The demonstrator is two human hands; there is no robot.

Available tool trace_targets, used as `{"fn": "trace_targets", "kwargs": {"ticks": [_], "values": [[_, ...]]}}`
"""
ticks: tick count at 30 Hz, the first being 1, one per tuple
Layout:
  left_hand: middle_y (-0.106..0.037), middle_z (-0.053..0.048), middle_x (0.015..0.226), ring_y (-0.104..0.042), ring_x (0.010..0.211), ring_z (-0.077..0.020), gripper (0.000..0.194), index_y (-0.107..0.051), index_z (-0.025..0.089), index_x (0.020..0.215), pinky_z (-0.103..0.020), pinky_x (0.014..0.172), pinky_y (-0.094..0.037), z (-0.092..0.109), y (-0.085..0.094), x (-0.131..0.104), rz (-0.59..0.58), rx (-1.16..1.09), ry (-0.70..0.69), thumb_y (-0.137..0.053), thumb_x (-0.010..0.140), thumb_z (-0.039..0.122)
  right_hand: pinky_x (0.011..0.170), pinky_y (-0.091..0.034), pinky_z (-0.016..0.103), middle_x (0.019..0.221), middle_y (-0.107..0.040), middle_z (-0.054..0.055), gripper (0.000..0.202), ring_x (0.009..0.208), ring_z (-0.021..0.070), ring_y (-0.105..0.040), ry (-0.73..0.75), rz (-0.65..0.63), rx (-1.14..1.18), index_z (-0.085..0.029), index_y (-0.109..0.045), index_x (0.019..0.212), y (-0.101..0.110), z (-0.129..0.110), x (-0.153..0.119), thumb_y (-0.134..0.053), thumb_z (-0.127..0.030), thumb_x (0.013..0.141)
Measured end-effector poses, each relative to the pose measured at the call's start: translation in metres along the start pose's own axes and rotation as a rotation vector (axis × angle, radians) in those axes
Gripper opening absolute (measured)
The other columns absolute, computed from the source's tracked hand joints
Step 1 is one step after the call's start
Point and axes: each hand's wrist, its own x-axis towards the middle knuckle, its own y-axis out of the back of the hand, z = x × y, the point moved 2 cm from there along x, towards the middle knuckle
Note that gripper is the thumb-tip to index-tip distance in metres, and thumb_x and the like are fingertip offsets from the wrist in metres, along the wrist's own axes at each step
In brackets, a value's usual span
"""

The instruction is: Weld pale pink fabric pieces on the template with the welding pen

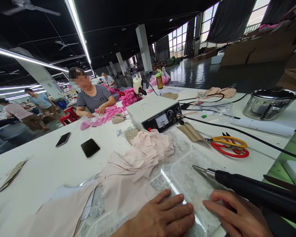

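Observation:
My left hand [166, 215] lies flat, fingers a little apart, on a clear sheet [185, 168] over the table. My right hand [236, 214] is beside it, thumb and index finger bent towards each other at the sheet's near right; what they pinch, if anything, is too faint to make out. A black pen-shaped cutter [251, 187] with a pointed metal blade crosses just above my right hand, its tip towards the upper left. Whether hidden fingers grip it, I cannot tell. Pale pink fabric [128, 177] lies bunched beyond my left hand, with another piece [56, 210] to the left.
A white control box [150, 112] with a dial stands beyond the fabric, a black cable running right. Scissors with red and orange handles [229, 146] lie right. Two phones [90, 147] are left. A lidded glass pot [268, 103] stands far right. A co-worker [95, 98] handles pink strips opposite.

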Motion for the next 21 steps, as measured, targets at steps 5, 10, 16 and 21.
{"fn": "trace_targets", "kwargs": {"ticks": [5, 10, 16, 21], "values": [[-0.046, 0.007, 0.144, -0.035, 0.138, -0.0172, 0.037, -0.058, 0.023, 0.127, -0.038, 0.12, -0.014, 0.0, 0.004, 0.001, -0.002, 0.003, 0.0, -0.04, 0.101, 0.043, 0.073, -0.052, 0.02, 0.104, -0.054, 0.008, 0.027, 0.09, 0.0182, -0.059, -0.038, -0.026, -0.003, -0.022, -0.066, 0.112, -0.002, 0.002, -0.006, -0.044, -0.015, 0.098], [-0.044, 0.006, 0.145, -0.033, 0.139, -0.018, 0.042, -0.057, 0.023, 0.128, -0.038, 0.12, -0.018, 0.001, -0.002, -0.002, -0.007, -0.024, 0.009, -0.037, 0.101, 0.048, 0.073, -0.052, 0.02, 0.105, -0.054, 0.007, 0.026, 0.09, 0.0181, -0.059, -0.031, -0.027, 0.015, -0.022, -0.066, 0.111, 0.001, 0.003, -0.002, -0.044, -0.015, 0.099], [-0.043, 0.005, 0.145, -0.03, 0.141, -0.0183, 0.044, -0.055, 0.022, 0.128, -0.037, 0.119, -0.02, 0.0, -0.005, -0.004, -0.034, -0.076, 0.021, -0.035, 0.101, 0.049, 0.078, -0.054, 0.022, 0.106, -0.057, 0.006, 0.018, 0.089, 0.0202, -0.061, -0.115, 0.133, -0.031, -0.022, -0.066, 0.106, -0.001, 0.0, -0.008, -0.05, -0.02, 0.099], [-0.041, 0.003, 0.147, -0.026, 0.143, -0.0184, 0.042, -0.053, 0.021, 0.13, -0.037, 0.119, -0.019, 0.001, 0.006, 0.0, -0.109, -0.147, 0.039, -0.036, 0.101, 0.046, 0.066, -0.059, 0.019, 0.101, -0.062, 0.005, 0.028, 0.075, 0.0228, -0.064, -0.495, 0.398, 0.066, -0.026, -0.055, 0.127, -0.003, 0.004, -0.031, -0.057, -0.027, 0.099]]}}
